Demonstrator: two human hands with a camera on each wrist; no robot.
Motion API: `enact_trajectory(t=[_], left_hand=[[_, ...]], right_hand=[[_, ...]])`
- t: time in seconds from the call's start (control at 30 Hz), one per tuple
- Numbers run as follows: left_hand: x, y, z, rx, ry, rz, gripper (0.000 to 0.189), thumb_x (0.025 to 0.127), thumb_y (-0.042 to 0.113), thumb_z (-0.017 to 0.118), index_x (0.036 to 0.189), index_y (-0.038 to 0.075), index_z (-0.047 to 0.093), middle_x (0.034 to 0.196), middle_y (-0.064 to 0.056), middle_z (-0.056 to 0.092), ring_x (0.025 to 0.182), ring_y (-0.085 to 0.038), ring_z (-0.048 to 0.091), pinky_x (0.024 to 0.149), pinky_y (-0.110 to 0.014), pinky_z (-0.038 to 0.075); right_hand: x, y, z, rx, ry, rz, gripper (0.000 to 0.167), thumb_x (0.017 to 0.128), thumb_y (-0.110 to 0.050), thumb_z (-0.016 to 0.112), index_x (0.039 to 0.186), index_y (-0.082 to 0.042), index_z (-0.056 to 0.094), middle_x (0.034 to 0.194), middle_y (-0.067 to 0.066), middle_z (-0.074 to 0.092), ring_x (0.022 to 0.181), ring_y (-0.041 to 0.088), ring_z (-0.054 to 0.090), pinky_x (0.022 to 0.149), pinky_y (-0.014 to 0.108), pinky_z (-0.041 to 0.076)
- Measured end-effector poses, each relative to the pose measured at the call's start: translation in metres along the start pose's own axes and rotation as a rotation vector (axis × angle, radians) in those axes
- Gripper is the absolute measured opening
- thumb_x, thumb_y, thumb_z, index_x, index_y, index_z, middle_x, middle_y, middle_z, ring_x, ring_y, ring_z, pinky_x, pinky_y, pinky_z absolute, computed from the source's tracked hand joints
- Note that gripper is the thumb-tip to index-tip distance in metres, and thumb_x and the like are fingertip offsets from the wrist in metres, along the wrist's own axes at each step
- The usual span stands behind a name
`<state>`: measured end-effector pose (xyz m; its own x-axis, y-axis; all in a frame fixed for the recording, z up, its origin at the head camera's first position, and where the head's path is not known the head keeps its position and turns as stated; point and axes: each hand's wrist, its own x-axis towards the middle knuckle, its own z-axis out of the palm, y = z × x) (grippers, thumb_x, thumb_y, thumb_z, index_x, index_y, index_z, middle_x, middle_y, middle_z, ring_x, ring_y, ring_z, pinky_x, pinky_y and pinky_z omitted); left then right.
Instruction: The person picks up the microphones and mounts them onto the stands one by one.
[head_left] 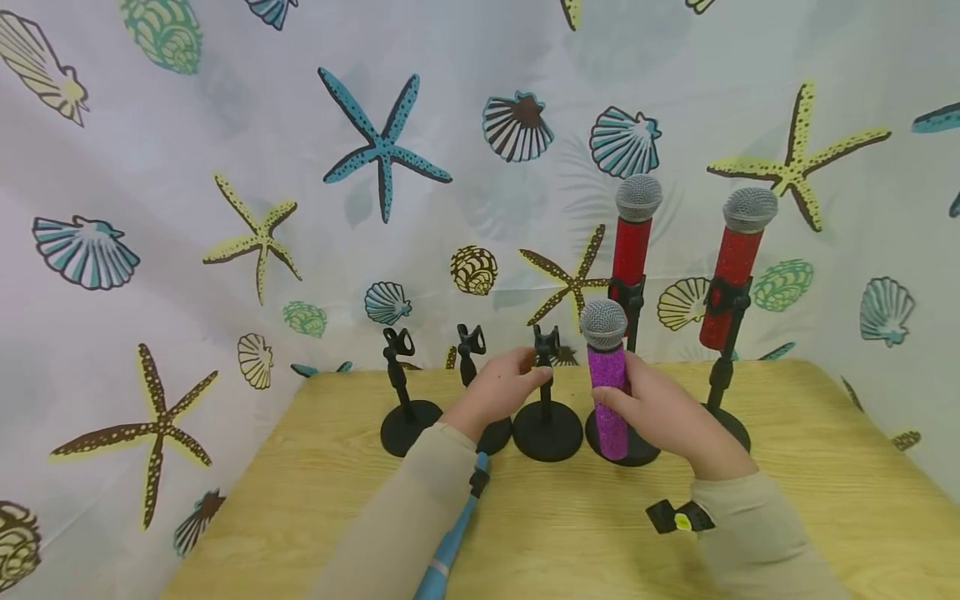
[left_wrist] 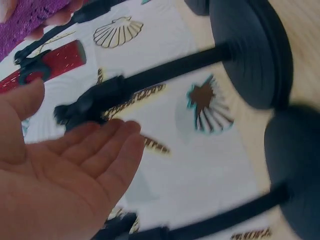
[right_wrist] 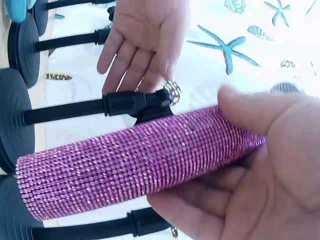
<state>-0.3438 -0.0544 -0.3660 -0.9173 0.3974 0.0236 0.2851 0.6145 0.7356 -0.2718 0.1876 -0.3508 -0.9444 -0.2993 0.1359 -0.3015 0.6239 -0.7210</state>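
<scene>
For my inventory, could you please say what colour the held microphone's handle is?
The handle is glittery purple, clearest in the right wrist view.

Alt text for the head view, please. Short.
A person's right hand holds a purple microphone above a wooden table, the open left hand close to the middle of five black stands. Two red microphones sit in the two rightmost stands, before a shell-and-starfish-printed sheet.
</scene>
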Motion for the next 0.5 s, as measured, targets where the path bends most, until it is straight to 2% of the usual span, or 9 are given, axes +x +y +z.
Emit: enact_trajectory(t=[0.17,0.23,0.33,0.5], left_hand=[[0.010,0.002,0.013,-0.124,0.141,-0.075,0.050,0.104,0.048,0.053,0.141,0.014,0.056,0.134,-0.006,0.060,0.123,-0.027,0.057,0.099,-0.050,0.047],[0.013,0.002,0.017,-0.138,0.167,-0.084,0.046,0.104,0.046,0.054,0.136,0.013,0.058,0.128,-0.005,0.062,0.118,-0.026,0.060,0.095,-0.049,0.049],[0.017,0.003,0.020,-0.093,0.167,-0.069,0.041,0.104,0.042,0.056,0.131,0.011,0.059,0.118,-0.005,0.064,0.107,-0.023,0.062,0.088,-0.046,0.051],[0.020,0.006,0.022,0.046,0.133,-0.033,0.032,0.104,0.037,0.059,0.121,0.010,0.060,0.105,-0.003,0.064,0.091,-0.019,0.062,0.078,-0.041,0.051]], right_hand=[[0.000,0.002,-0.004,-0.005,0.059,0.055,0.057,0.104,-0.040,0.058,0.136,0.002,0.038,0.117,0.018,0.064,0.105,0.031,0.067,0.088,0.054,0.054],[0.000,0.003,-0.006,-0.007,0.072,0.054,0.056,0.103,-0.041,0.058,0.135,0.001,0.040,0.116,0.017,0.064,0.103,0.030,0.067,0.087,0.053,0.054],[0.000,0.005,-0.009,-0.013,0.092,0.034,0.055,0.102,-0.043,0.060,0.134,-0.001,0.047,0.115,0.015,0.065,0.100,0.027,0.067,0.083,0.049,0.056],[-0.001,0.007,-0.012,-0.008,0.106,0.026,0.059,0.099,-0.047,0.064,0.134,-0.002,0.050,0.114,0.014,0.065,0.099,0.027,0.066,0.080,0.047,0.056]])
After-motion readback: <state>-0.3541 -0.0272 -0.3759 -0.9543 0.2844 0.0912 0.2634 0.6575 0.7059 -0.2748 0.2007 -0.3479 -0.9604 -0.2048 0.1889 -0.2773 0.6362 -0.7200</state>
